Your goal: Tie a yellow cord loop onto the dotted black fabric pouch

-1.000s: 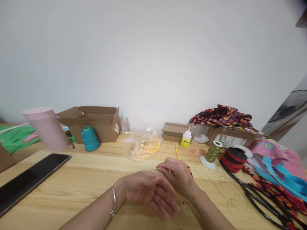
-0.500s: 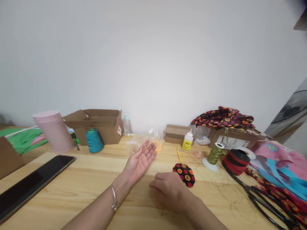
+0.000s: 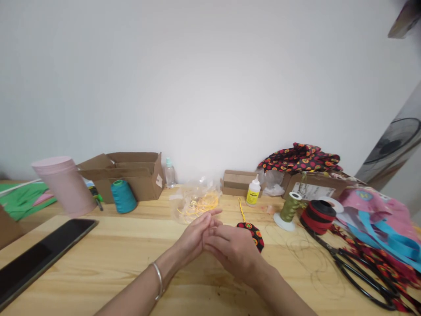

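My left hand (image 3: 194, 235) is open, palm turned up and to the right, with its fingers stretched out. My right hand (image 3: 233, 250) has its fingers curled together against the left palm; whatever they may hold is hidden. Partly behind my right hand lies a flat rounded piece of black fabric with red and orange flowers (image 3: 258, 237), and a yellow braided cord (image 3: 241, 210) runs from its top. Just beyond my left fingertips sits a clear plastic bag (image 3: 187, 202) with yellow cord (image 3: 208, 202) in it.
A black phone (image 3: 46, 254) lies at left, near a pink canister (image 3: 66, 186), a teal thread cone (image 3: 123, 197) and an open cardboard box (image 3: 144, 182). To the right are a glue bottle (image 3: 253, 192), green thread spool (image 3: 291, 208), red-black roll (image 3: 318, 217) and black scissors (image 3: 358, 276).
My hands have come together: the left fingers moved in beside the right hand, whose curled fingers now touch the left palm. The view has shifted slightly.
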Available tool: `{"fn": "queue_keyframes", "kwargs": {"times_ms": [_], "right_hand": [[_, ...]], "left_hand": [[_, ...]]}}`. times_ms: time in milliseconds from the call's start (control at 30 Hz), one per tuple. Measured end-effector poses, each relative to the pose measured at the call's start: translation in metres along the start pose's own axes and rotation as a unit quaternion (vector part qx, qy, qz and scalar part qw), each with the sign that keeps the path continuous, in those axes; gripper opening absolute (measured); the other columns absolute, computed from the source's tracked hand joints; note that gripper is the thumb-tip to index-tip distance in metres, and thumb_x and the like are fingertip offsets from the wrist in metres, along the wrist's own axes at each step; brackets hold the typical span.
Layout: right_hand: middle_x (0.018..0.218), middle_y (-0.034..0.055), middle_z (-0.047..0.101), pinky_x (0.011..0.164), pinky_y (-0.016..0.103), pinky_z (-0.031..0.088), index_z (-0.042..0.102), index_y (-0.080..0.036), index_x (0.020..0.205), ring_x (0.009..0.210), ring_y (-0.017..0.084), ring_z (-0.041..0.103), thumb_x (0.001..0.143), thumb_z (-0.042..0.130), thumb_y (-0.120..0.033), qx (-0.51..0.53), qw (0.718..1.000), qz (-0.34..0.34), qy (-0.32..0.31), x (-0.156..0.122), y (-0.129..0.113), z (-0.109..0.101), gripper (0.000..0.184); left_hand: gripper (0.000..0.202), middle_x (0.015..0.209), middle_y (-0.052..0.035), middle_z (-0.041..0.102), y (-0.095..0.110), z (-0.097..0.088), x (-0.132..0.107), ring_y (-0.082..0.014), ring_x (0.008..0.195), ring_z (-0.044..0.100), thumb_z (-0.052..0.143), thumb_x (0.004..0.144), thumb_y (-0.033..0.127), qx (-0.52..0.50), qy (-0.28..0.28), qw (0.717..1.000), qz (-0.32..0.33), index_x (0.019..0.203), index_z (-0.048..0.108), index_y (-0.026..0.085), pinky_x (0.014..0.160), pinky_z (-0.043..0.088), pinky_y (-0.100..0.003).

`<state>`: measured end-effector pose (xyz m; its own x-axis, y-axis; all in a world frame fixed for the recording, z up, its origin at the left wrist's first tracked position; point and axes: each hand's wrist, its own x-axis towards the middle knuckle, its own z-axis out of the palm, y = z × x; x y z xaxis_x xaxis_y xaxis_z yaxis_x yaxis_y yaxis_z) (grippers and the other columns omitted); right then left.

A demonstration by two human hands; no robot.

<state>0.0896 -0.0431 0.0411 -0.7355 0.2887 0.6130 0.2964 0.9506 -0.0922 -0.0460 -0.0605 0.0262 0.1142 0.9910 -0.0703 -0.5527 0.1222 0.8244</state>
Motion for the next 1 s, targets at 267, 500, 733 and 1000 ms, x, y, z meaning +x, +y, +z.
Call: {"fn": "queue_keyframes", "kwargs": {"times_ms": [267,500,733,1000], "right_hand": [[0.078,0.0007,0.063,0.060,0.018,0.037,0.062,-0.021,0.081,0.070,0.010,0.055,0.082,0.045,-0.019,0.065,0.994,0.075,0.052,-0.001,0.012,-0.009,0.018],[0.061,-0.0007,0.057,0.048,0.019,0.031,0.065,-0.023,0.081,0.055,0.009,0.050,0.083,0.044,-0.027,0.036,0.993,0.104,0.030,-0.003,0.011,-0.006,0.021],[0.063,-0.0001,0.058,0.050,0.018,0.034,0.065,-0.020,0.073,0.057,0.009,0.052,0.081,0.047,-0.027,0.111,0.988,0.100,0.033,-0.003,0.012,-0.004,0.021],[0.059,-0.0017,0.058,0.052,0.018,0.036,0.064,-0.019,0.067,0.055,0.008,0.052,0.075,0.056,-0.024,0.194,0.970,0.147,0.023,-0.003,0.015,0.003,0.013]], "left_hand": [[0.021,0.050,0.0056,0.039,-0.008,-0.006,0.002,-0.0023,0.039,0.030,0.052,0.077,0.033,0.018,-0.023,0.998,-0.051,0.084,0.058,0.015,0.038,0.017,-0.013],[0.048,0.051,0.0022,0.041,-0.008,-0.003,-0.003,-0.0049,0.044,0.032,0.042,0.070,0.058,0.076,-0.048,0.982,-0.167,0.058,0.050,0.013,0.039,0.012,-0.016],[0.031,0.040,0.0052,0.034,-0.014,-0.007,-0.006,-0.0050,0.034,0.021,0.050,0.069,0.039,0.242,-0.141,0.931,-0.233,0.050,0.049,0.015,0.035,0.007,-0.019],[0.061,0.034,0.0018,0.038,-0.009,0.001,-0.016,-0.0064,0.027,0.026,0.027,0.074,0.062,0.283,-0.229,0.891,-0.269,0.047,0.055,0.015,0.027,0.011,-0.020]]}}
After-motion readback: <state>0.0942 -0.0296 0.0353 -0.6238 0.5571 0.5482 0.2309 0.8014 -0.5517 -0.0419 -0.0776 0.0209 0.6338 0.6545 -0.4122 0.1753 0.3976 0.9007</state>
